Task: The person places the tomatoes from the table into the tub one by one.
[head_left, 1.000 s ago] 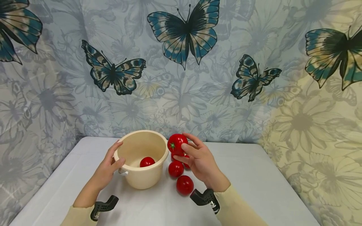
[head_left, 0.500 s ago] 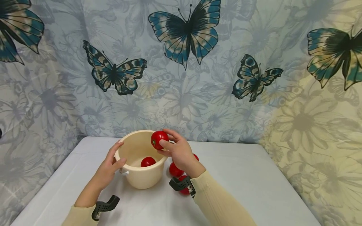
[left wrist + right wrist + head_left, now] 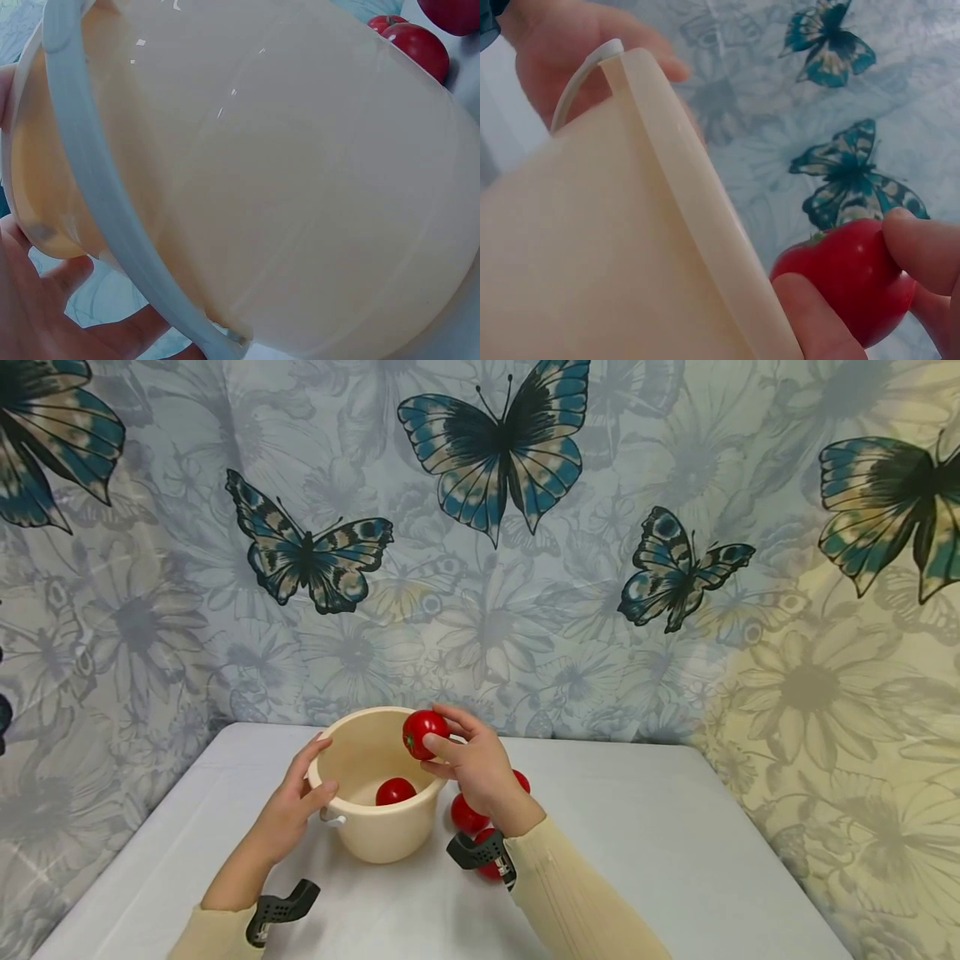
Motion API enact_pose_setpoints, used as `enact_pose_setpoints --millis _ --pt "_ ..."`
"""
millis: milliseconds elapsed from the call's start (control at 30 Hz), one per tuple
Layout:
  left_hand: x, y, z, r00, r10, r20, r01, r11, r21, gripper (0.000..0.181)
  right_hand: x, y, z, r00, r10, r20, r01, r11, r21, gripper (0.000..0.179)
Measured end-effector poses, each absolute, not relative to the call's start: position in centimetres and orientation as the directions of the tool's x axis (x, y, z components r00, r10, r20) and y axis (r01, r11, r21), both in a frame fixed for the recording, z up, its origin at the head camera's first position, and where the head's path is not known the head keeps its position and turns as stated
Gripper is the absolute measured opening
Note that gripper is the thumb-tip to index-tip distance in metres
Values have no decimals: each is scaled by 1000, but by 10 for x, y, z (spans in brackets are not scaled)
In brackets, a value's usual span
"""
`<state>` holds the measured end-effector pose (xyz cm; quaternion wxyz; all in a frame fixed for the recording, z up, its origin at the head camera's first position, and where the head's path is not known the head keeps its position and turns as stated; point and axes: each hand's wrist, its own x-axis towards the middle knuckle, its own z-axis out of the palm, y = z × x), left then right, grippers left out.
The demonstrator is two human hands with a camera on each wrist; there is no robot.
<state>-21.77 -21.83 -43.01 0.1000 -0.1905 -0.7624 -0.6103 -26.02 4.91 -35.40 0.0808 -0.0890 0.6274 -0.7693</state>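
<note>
Both wrist views close beside bucket (image 3: 300,180)

- The white surface (image 3: 690,835) is carrying a cream bucket (image 3: 386,837).
- Red tomatoes (image 3: 467,814) are lying on it, just right of the bucket, partly hidden.

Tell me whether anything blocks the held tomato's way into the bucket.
Nothing visible does: the right hand holds the tomato at the open mouth of the bucket, near its right side. Another tomato lies inside, with room beside it.
</note>
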Motion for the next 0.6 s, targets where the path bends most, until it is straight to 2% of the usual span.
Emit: enact_pose_setpoints --millis 600 --pt "-218 -219 -430 -914 158 373 402 240 884 62 -255 53 -353 -959 -276 58 0 -205 -979 47"
